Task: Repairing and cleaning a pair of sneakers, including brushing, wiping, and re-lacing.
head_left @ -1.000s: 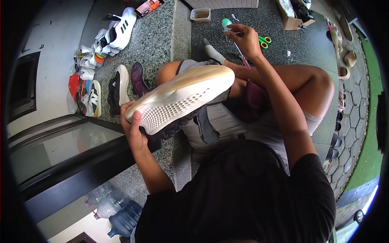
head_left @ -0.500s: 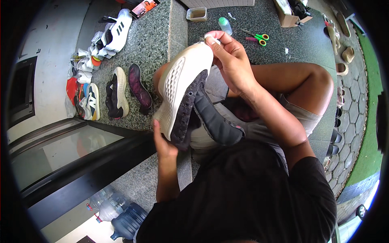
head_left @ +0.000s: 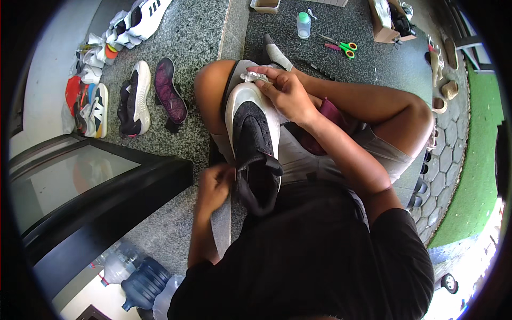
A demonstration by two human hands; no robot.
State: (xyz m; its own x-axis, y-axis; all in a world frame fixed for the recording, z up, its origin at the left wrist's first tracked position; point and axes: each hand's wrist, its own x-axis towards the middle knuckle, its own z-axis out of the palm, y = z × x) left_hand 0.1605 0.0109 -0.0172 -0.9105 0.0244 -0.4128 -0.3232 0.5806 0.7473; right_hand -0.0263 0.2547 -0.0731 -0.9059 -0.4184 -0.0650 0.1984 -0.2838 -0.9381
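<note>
The person sits with legs crossed, and a black shoe with a white sole (head_left: 253,130) rests over the lap, its toe pointing away and its opening toward the body. The right hand (head_left: 289,95) pinches a crumpled white wad (head_left: 252,77) between thumb and fingers, right at the toe of the shoe. The left hand (head_left: 214,186), slightly blurred, is beside the shoe's left side near the heel, fingers curled; whether it grips the shoe cannot be told. Beyond the right hand, a green-capped bottle (head_left: 303,28) stands near green-handled scissors (head_left: 349,47) on the speckled stone floor (head_left: 368,72)
</note>
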